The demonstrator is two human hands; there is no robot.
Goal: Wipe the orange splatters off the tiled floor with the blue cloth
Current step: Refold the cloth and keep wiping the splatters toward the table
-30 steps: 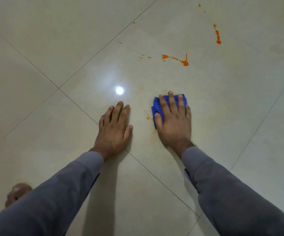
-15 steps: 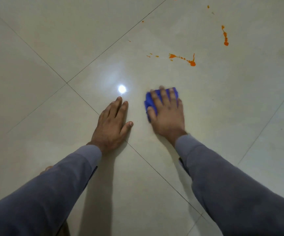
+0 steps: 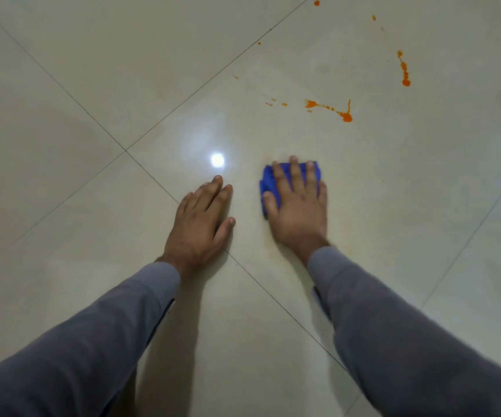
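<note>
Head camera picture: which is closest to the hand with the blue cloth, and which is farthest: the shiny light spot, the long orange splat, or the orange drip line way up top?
From the right hand pressing the blue cloth:
1. Shiny light spot, just to its left on the floor.
2. Long orange splat, straight ahead of the fingers; close to the first, but a bit farther.
3. Orange drip line, far ahead and to the right.
</note>
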